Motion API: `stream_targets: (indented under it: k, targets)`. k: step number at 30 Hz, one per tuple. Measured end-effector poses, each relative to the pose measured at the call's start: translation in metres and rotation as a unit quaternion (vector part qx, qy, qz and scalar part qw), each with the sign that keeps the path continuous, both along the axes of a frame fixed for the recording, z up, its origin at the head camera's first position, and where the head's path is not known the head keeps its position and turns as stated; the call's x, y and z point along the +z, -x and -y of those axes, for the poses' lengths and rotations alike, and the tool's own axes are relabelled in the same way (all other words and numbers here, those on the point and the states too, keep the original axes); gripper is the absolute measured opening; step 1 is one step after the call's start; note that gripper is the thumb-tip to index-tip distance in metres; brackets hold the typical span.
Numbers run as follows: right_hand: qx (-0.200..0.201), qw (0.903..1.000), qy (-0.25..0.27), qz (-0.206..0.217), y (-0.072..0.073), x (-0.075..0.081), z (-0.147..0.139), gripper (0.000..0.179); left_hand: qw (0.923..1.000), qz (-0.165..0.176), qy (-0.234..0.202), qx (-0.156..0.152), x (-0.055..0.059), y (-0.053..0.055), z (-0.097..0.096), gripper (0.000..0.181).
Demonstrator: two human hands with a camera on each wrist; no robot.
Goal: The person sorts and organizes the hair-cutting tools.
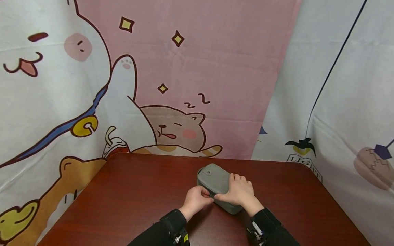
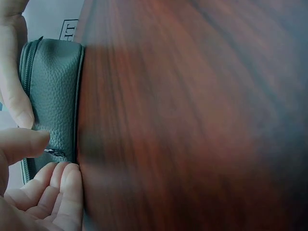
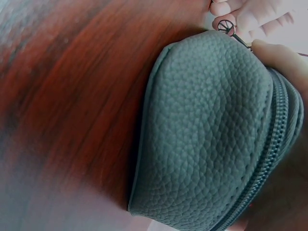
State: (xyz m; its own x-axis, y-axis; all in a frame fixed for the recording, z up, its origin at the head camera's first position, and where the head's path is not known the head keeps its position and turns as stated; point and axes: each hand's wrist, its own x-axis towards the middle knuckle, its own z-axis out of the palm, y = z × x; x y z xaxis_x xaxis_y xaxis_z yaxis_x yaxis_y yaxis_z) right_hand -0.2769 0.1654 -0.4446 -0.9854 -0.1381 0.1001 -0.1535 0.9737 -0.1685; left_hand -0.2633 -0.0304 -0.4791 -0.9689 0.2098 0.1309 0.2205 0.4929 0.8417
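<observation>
A grey-green zippered pouch (image 1: 215, 179) of pebbled leather lies on the brown table, a snap button on its top. My right hand (image 1: 240, 189) grips it from above, its thumb along the zipped edge and its fingers across the top. At the near left corner is my left hand (image 1: 197, 200), fingers bent. In the left wrist view, a small metal zipper pull (image 2: 55, 152) hangs between the left thumb (image 2: 26, 143) and fingertips, with a gap around it. The round end of the zipper pull (image 3: 225, 27) shows in the right wrist view beside the left fingers.
The dark red-brown table (image 1: 138, 191) has a straight back edge and rounded far corners. Behind it hangs a cloth (image 1: 234, 68) printed with cartoon animals. Dark sleeves with straps cover both wrists.
</observation>
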Motion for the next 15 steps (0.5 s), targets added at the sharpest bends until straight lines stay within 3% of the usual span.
stream_targets:
  k: [5,15]
  targets:
    - [0.003,1.0000,0.004,-0.001,0.0002,0.0008,0.0001,0.119,0.9999,-0.003,0.013,0.007,-0.0031,0.0051,-0.0016,0.019]
    - [0.003,1.0000,0.004,0.000,-0.0008,0.0003,0.0006,0.117,0.9978,-0.041,0.049,0.018,-0.0078,0.0088,-0.0044,0.014]
